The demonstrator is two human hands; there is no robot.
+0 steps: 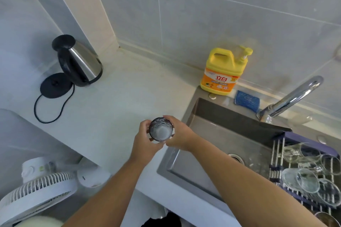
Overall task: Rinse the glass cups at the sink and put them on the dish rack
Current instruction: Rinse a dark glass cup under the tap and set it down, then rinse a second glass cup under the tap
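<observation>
Standing well left of the sink (221, 114), a steel kettle (81, 62) waits on the counter. Just off the sink's left edge, above the counter, the left hand (145, 142) curls its fingers round the left side of a glass cup (160, 129). The cup is upright, with its mouth facing the camera. The right hand (180, 136) wraps the opposite side, so the cup is gripped between both. It looks dark-tinted and patterned, and seems empty.

I judge it stiff, fairly light, breakable, and likely slick once wet. The safest hold is probably round the wall below the rim, with fingers spread. Pinching the rim alone would invite a slip.

Behind the sink come a yellow soap bottle (223, 72), a blue sponge (246, 100), then the tap (295, 96). Across the sink's right end lies the dish rack (311, 143), where several clear cups (306, 178) are already lying.
</observation>
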